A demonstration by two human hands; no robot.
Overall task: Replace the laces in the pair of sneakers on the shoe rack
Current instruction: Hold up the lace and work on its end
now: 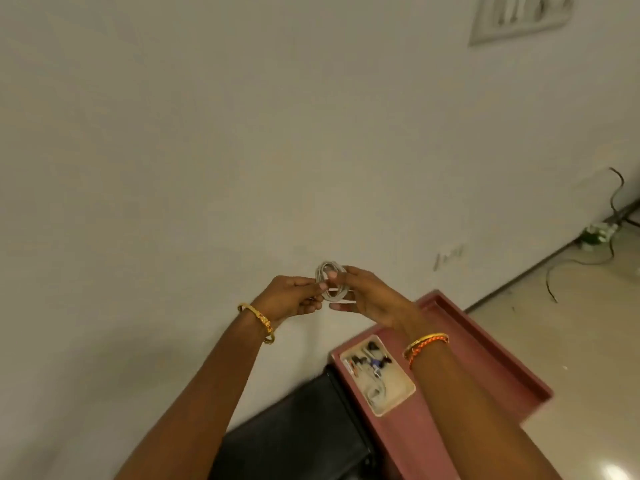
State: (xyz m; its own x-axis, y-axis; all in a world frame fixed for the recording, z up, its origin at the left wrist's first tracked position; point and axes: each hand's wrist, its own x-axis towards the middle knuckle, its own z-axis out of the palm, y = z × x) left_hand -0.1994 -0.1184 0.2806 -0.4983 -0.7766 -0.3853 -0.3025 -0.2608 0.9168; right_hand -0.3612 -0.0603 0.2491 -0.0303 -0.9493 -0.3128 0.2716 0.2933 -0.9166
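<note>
A coiled bundle of white shoelace [329, 276] is held up in front of the pale wall. My left hand [292, 297] pinches the bundle's left side between thumb and fingertips. My right hand [369, 299] holds its right side, thumb on the front of the coil and fingers behind it. Both wrists wear gold bangles, and the right one also has an orange thread. No sneakers show in this view.
A pink rack top [485, 362] stands below my right arm, with a small cream tray [400, 389] of odds and ends on it. A black surface [298, 431] lies to its left against the wall. Loose cables [602, 237] trail on the floor at the right.
</note>
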